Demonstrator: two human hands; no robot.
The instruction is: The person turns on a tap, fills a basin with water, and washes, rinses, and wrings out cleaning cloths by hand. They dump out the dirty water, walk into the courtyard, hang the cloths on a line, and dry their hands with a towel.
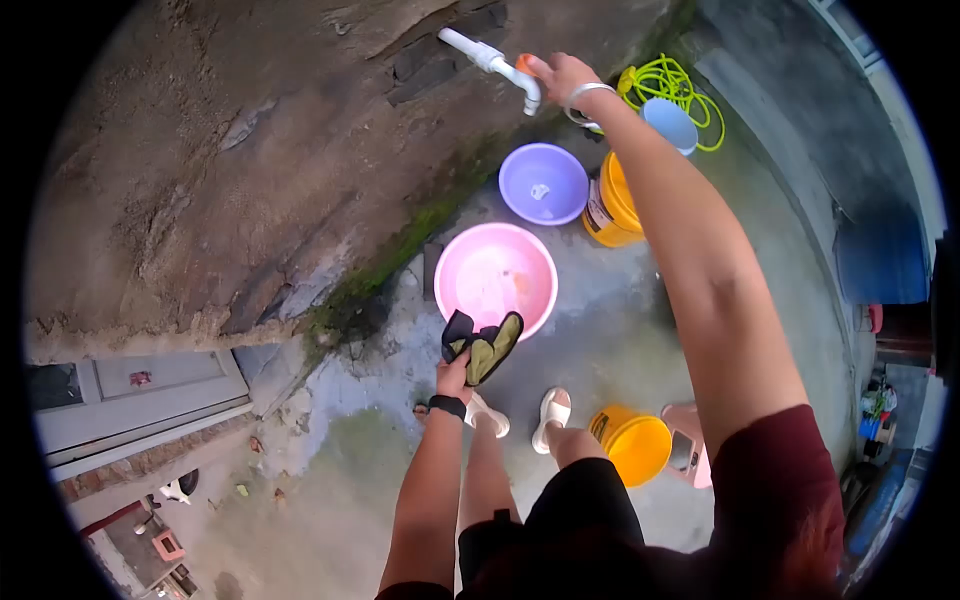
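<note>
Shorts point(590, 500) and a maroon sleeve point(780, 480) are closest to the camera, with a yellow bucket point(645, 452) just beside the feet. Next up, the left hand point(453, 378) is pinching a black-and-green cloth point(492, 354), maybe a glove, can't really tell. It sticks out past the fingers and overlaps the near rim of the pink basin point(462, 268); no idea whether it actually touches. Tbh I'd call this pretty early on: cloth picked up, basin in place, a hand on the tap, but I can't see a stream from the spout, so any rinsing looks not yet done. Further out there's a purple basin point(520, 188), nearly touching the pink one, then the right hand point(568, 78), fingers curled on the orange handle point(524, 64) of the white tap point(490, 60). Whether it's turning, can't say. So the cloth is in the left's grip, well apart from the right. A neon hose point(657, 75) lies coiled beyond that.
</note>
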